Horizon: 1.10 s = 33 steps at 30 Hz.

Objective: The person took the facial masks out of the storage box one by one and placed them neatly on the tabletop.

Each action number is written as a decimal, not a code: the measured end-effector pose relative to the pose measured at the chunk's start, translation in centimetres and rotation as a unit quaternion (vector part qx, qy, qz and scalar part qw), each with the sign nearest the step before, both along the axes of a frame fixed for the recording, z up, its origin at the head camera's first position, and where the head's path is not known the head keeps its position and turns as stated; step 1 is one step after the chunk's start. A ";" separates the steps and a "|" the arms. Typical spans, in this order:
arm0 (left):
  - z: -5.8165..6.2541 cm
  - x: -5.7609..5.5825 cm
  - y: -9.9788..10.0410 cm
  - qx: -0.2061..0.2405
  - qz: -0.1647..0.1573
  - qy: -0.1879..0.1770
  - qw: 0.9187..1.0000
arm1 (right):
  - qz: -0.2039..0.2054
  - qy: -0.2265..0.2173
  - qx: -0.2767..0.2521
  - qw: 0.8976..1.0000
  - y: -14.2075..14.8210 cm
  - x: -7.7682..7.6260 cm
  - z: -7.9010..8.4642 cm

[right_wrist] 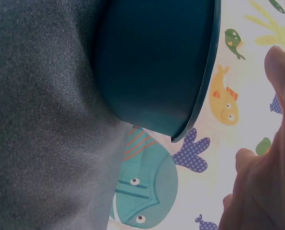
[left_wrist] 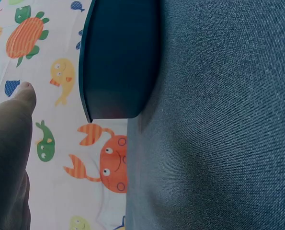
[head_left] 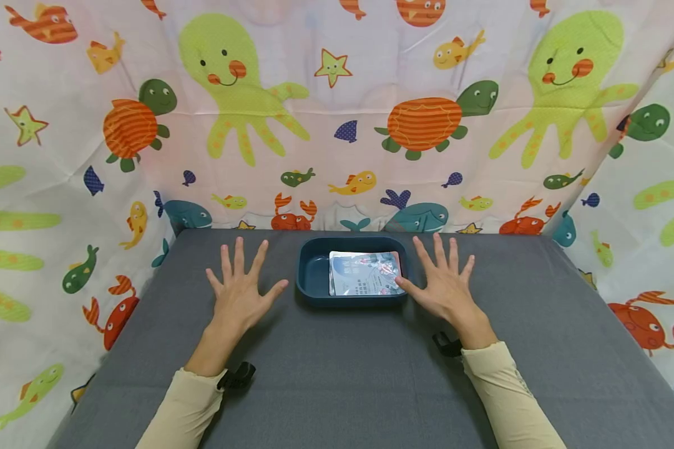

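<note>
Near the far edge of the table sits a dark teal plastic tray (head_left: pixel 314 274). Flat, shiny printed packets (head_left: pixel 362 274) lie inside it toward the right, apparently stacked; their exact number is hidden. To the tray's left, my left hand (head_left: pixel 238 296) is spread above the cloth, fingers straight and holding nothing. My right hand (head_left: pixel 446 290) is spread the same way on the other side, its thumb tip overlapping the tray's right rim in the head view; I cannot tell whether it touches. Both wrist views show the tray's outer wall (left_wrist: pixel 118 62) beside the hands.
Grey cloth (head_left: pixel 348 374) covers the table. Behind and at both sides hangs a white curtain (head_left: pixel 326 143) printed with sea animals, meeting the table's far edge just behind the tray. A dark strap (head_left: pixel 238 376) is on the left wrist, another strap (head_left: pixel 446 344) on the right.
</note>
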<state>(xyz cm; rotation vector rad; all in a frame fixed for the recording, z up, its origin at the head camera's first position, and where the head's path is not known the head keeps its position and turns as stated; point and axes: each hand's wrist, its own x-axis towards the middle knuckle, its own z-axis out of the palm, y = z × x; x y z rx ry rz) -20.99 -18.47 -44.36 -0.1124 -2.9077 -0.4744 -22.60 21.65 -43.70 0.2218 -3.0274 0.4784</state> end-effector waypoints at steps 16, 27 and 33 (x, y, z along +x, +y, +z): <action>0.1 0.2 -0.6 0.007 0.000 0.011 1.000 | 0.002 -0.006 -0.014 1.000 0.0 0.3 -0.2; 0.5 -0.2 -0.8 0.047 -0.024 -0.041 0.998 | 0.042 -0.046 -0.071 0.996 0.0 -0.4 -0.6; 0.4 -0.6 -0.9 0.062 -0.040 -0.040 0.996 | 0.065 -0.063 -0.109 0.990 0.5 -0.9 -0.7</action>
